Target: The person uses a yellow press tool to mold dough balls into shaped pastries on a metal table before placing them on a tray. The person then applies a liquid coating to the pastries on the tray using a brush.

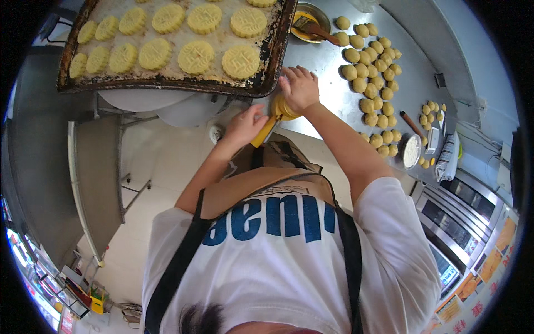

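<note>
My left hand (245, 125), open with loosely bent fingers, is beside a yellow mould (263, 133) with a long flat handle. My right hand (297, 89) reaches over the mould's round end at the steel table's edge, its palm down and its fingers loosely spread; what lies under the palm is hidden. Just above, a dark, worn baking tray (267, 83) holds several pale round pastries (194, 57) with stamped patterns.
The steel table (328, 111) bears several dough balls (371, 89), a metal bowl (311, 11) with a wooden-handled brush, a white bowl (411, 150) and a rolling pin (411, 123). A metal rack (94, 183) stands left; steel ovens (456, 222) are at right.
</note>
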### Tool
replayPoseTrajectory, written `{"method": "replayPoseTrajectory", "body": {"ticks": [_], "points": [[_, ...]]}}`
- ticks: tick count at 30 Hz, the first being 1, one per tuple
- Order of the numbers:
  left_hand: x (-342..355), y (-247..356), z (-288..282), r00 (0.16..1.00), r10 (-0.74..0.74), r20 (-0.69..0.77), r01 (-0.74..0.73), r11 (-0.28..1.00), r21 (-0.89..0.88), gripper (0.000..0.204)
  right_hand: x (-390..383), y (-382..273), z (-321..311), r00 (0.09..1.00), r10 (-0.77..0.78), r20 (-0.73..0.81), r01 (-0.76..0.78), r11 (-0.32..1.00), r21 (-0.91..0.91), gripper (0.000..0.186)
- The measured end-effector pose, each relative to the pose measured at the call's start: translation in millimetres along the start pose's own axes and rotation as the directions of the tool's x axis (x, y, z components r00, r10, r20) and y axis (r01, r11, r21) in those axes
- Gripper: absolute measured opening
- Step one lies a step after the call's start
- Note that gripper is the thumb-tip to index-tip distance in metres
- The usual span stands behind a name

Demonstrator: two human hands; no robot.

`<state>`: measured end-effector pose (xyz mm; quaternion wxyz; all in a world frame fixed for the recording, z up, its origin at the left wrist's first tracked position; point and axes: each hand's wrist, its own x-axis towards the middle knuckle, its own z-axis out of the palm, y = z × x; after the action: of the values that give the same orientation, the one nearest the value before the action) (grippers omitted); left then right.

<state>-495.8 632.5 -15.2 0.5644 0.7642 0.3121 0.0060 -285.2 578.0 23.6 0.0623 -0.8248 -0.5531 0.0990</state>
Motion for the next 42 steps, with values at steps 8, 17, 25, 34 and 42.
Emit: {"method": "replayPoseTrajectory", "body": {"ticks": [8,17,25,34,42], "points": [[-6,64,32,0.961,0.278,0.002,-0.244,0.838,0.488,0.093,13,-5,-6,0.987,-0.047,-0.152,0.041,0.998,-0.043,0.05],[1,70,50,0.936,0.35,-0.04,-0.121,0.425,0.897,0.091,16,-9,-13,0.959,0.23,0.169,-0.255,0.956,0.148,0.053],[0,23,13,0.959,0.176,-0.224,-0.172,0.984,0.034,0.053,-11,-21,-12,0.993,-0.049,-0.104,0.049,0.999,-0.002,0.052],[-21,-43,29,0.981,-0.089,0.172,0.097,0.994,-0.039,0.033,-10,-21,1,0.964,0.029,-0.264,-0.062,0.991,-0.118,0.047],[-24,-30,36,0.972,-0.177,0.155,0.182,0.983,-0.017,0.04,-3,-23,-2,0.987,0.121,-0.108,-0.133,0.984,-0.117,0.064]]}}
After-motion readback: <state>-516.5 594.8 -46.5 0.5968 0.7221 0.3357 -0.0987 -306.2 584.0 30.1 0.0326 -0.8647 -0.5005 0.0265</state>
